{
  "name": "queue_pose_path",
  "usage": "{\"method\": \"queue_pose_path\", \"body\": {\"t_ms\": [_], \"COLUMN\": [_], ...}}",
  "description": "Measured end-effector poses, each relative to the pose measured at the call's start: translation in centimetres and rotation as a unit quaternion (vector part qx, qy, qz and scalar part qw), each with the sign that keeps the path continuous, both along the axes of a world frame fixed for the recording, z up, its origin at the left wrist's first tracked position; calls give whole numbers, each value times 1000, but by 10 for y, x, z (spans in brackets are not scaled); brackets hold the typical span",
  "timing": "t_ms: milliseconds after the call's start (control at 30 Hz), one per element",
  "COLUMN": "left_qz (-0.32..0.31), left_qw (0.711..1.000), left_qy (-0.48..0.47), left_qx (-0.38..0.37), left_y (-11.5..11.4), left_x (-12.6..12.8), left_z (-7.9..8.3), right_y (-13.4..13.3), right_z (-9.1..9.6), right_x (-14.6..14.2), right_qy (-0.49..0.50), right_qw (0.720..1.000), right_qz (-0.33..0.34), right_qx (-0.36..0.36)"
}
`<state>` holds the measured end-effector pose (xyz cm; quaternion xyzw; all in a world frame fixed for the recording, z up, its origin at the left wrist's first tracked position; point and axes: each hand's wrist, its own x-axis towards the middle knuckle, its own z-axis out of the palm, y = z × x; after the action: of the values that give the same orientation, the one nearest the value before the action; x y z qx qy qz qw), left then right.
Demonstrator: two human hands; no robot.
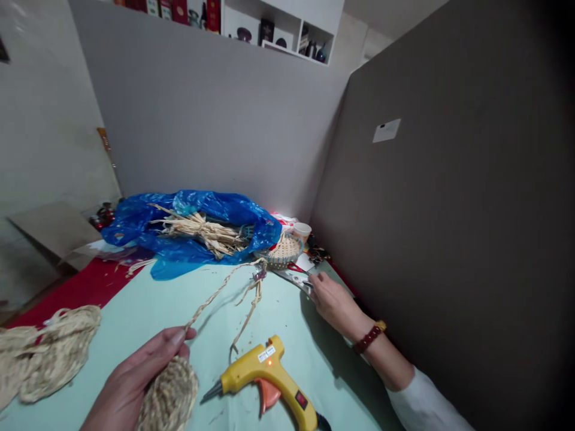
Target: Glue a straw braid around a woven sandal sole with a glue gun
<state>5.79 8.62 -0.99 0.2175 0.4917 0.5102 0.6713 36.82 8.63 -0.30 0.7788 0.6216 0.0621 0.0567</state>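
My left hand (pixel 139 374) is closed, pinching a braided straw cord (pixel 214 294) between thumb and fingers. A coiled straw piece (pixel 169 395) hangs under the same hand, partly hidden by it. The cord runs away across the table and ends in loose strands near the basket. My right hand (pixel 335 302) reaches forward with curled fingers at a small red-handled tool (pixel 295 267) and a pale flat item beside it; what the fingertips grip is unclear. Between the hands lies a yellow glue gun (pixel 251 366), its small orange light lit, nozzle pointing left.
A blue plastic bag (pixel 179 245) full of dry straw (pixel 204 230) lies at the back, next to a shallow woven basket (pixel 283 251) and a paper cup (pixel 302 229). Woven straw pieces (pixel 63 353) rest at the left. A dark partition (pixel 431 227) rises close on the right.
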Motion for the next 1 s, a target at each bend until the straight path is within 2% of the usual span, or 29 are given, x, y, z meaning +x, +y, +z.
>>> {"method": "queue_pose_path", "body": {"t_ms": [167,300,400,600,733,900,967,1000], "left_qz": [1,-18,-15,33,20,13,8,5], "left_qw": [999,999,999,998,998,997,997,997], "left_qy": [-21,-35,-45,-39,-54,-73,-81,-82], "left_qx": [-26,8,3,-34,-16,-11,-10,-10], "left_y": [-5,-9,-10,-8,-10,-10,-10,-11], "left_x": [5,7,5,5,5,3,3,4], "left_z": [9,18,19,19,18,14,15,15], "right_y": [3,4,5,9,-5,-47,-62,-68], "right_z": [-4,-8,-10,-10,6,40,47,48], "right_x": [11,15,17,19,24,36,38,37], "right_qy": [-40,-51,-47,-14,11,80,135,192], "right_qw": [999,999,999,1000,997,985,977,967], "right_qz": [-3,5,11,10,27,75,83,89], "right_qx": [-10,-16,-16,6,65,130,140,141]}}
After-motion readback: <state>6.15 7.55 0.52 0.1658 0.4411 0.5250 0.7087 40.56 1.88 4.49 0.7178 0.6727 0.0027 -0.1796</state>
